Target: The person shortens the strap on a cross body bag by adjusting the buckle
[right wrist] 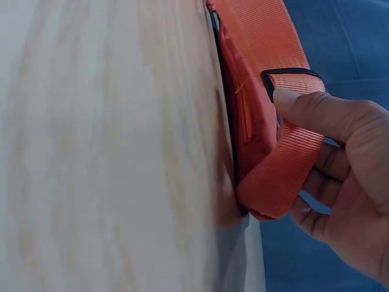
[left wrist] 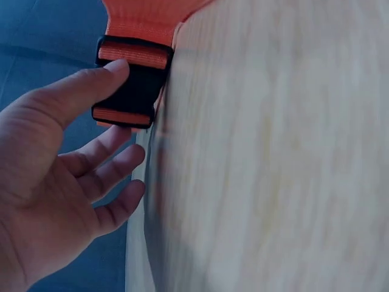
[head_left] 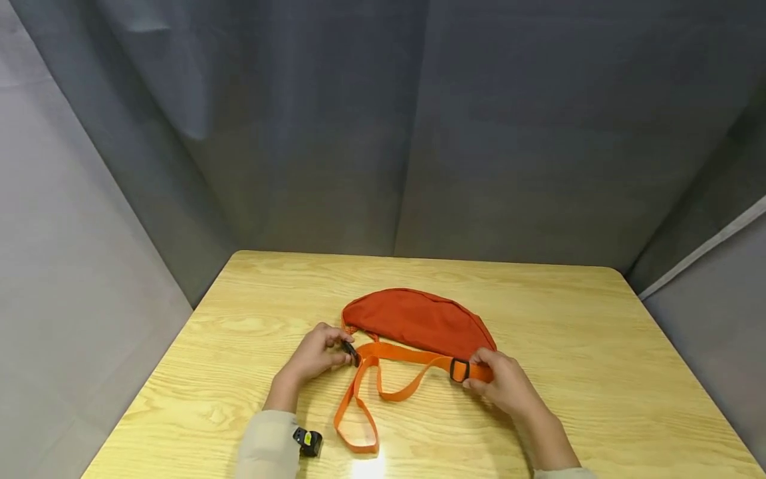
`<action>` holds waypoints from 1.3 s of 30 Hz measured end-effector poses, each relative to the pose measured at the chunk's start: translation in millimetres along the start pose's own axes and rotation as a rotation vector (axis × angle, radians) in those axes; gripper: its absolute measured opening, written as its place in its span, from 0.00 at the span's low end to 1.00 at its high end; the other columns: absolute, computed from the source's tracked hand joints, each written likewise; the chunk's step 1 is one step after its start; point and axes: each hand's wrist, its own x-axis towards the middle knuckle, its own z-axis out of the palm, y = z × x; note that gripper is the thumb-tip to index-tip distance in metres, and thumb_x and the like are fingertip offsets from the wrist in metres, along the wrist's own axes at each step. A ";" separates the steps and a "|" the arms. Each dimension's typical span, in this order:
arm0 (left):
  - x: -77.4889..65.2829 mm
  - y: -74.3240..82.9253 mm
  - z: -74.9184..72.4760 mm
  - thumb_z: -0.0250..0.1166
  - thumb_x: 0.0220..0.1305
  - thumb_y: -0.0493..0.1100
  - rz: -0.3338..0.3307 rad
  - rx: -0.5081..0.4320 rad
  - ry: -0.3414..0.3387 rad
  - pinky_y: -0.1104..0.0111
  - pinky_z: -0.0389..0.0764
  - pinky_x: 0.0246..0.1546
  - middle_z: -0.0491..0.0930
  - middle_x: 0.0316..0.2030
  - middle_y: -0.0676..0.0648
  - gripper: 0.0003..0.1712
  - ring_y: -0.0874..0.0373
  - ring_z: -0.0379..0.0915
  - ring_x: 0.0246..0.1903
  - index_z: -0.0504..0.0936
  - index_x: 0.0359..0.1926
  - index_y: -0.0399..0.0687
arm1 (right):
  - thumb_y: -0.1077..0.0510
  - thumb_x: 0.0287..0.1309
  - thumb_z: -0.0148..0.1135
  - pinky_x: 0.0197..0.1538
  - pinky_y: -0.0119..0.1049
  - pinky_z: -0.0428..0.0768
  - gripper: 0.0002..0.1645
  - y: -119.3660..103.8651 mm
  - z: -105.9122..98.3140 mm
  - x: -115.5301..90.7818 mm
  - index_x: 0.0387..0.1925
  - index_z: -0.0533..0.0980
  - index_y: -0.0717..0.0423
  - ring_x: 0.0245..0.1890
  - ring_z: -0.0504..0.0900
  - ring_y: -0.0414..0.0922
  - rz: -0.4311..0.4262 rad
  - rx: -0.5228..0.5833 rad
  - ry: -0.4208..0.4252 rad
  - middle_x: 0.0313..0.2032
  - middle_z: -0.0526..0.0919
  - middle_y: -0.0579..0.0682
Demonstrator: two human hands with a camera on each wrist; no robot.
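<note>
A red-orange waist bag (head_left: 413, 319) lies on the table, its curved edge toward the back. Its orange strap (head_left: 402, 354) runs along the near side, with a slack loop hanging toward the front. My left hand (head_left: 320, 352) pinches the black side-release buckle (left wrist: 137, 85) at the strap's left end, thumb on its face, the other fingers loosely bent below. At the right end my right hand (head_left: 503, 382) pinches the strap beside a black slide adjuster (head_left: 459, 370). In the right wrist view its thumb presses the webbing (right wrist: 285, 164) next to the adjuster frame.
The pale wooden table (head_left: 598, 346) spreads out around the bag. Grey curtains (head_left: 407, 133) hang behind it and at both sides. A small black device (head_left: 308, 441) is worn at the left wrist, over a light sleeve (head_left: 268, 442).
</note>
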 end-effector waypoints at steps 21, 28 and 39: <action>-0.6 16.6 -4.6 0.71 0.38 0.45 0.014 0.194 -0.044 0.68 0.67 0.27 0.68 0.28 0.49 0.12 0.55 0.64 0.27 0.76 0.26 0.57 | 0.57 0.45 0.64 0.32 0.33 0.71 0.07 -13.9 3.2 11.9 0.30 0.76 0.49 0.29 0.71 0.36 -0.132 0.092 -0.123 0.28 0.74 0.38; -5.4 26.1 -4.5 0.68 0.36 0.43 0.043 0.245 -0.049 0.69 0.67 0.25 0.66 0.26 0.52 0.11 0.59 0.61 0.25 0.75 0.24 0.59 | 0.59 0.43 0.65 0.30 0.33 0.70 0.09 -3.2 -3.5 7.8 0.30 0.76 0.49 0.26 0.70 0.36 -0.106 0.076 0.032 0.28 0.74 0.37; -11.3 31.9 -3.2 0.68 0.44 0.45 0.095 0.179 -0.140 0.69 0.67 0.29 0.66 0.29 0.53 0.06 0.59 0.63 0.29 0.79 0.27 0.58 | 0.60 0.47 0.62 0.25 0.31 0.70 0.07 6.8 -3.8 13.0 0.32 0.74 0.52 0.23 0.70 0.37 -0.039 0.137 0.046 0.26 0.76 0.40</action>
